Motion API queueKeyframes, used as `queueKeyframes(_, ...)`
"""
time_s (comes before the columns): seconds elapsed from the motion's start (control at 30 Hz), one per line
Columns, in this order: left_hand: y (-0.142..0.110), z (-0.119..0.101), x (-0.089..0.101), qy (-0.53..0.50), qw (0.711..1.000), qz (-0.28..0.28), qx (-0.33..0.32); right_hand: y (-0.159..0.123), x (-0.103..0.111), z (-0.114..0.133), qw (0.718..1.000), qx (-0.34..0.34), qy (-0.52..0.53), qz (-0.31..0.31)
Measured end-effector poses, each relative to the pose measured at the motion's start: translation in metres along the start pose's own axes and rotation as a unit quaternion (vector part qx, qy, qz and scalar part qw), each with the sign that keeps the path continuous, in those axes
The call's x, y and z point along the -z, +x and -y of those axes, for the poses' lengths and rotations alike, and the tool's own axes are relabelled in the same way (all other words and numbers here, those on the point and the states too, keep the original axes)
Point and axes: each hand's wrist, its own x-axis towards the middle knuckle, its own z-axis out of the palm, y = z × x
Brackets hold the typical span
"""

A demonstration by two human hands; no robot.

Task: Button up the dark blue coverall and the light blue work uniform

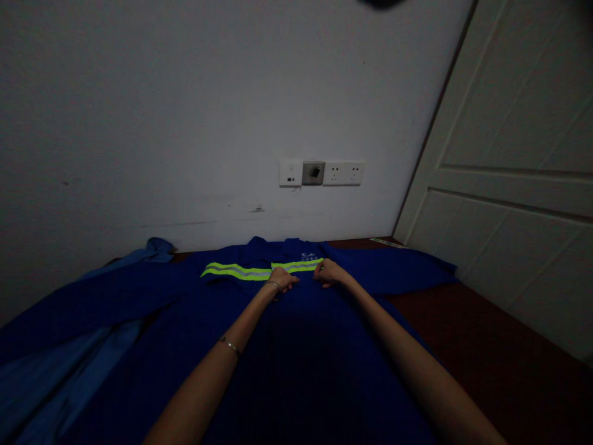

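Observation:
A dark blue work jacket [231,315] lies spread out flat, its collar toward the wall and its sleeves stretched to both sides. Across the chest runs a yellow-green reflective stripe [236,272] with a grey middle band. My left hand [283,279], with a thin bracelet at the wrist, is closed in a pinch on the cloth just below the stripe, near the front opening. Beside the stripe's right end, my right hand [328,272] is also closed, its fingers pinching the chest cloth. Small white print [309,256] shows above the stripe. The lower front is too dark to make out.
A lighter blue cloth [69,383] lies partly under the jacket at the left. Dark red-brown surface [463,334] shows at the right. Behind stands a white wall with socket plates [343,173] and a grey plate [314,173]. A panelled white door [519,154] bounds the right.

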Motion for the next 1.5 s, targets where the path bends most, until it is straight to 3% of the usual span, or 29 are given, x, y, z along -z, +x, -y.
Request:
queueKeyframes(0.53,0.002,0.002,-0.001,-0.015,1.0,0.003,-0.014,-0.006,0.008,-0.002,0.995,-0.037,0.055,0.076)
queueKeyframes(0.77,0.007,0.006,-0.003,-0.01,1.0,-0.001,-0.022,0.001,0.01,-0.01,0.995,-0.013,0.031,0.098)
queueKeyframes(1.17,-0.002,-0.001,0.006,-0.059,0.998,0.004,-0.012,0.0,0.006,-0.002,0.999,-0.017,0.011,0.05)
queueKeyframes(1.33,-0.001,-0.009,0.004,-0.168,0.986,-0.013,0.008,-0.003,0.009,-0.002,0.999,0.008,0.008,0.033)
queueKeyframes(1.5,0.001,-0.013,-0.004,-0.282,0.959,-0.018,-0.001,-0.005,0.019,-0.002,0.995,0.063,0.047,0.062)
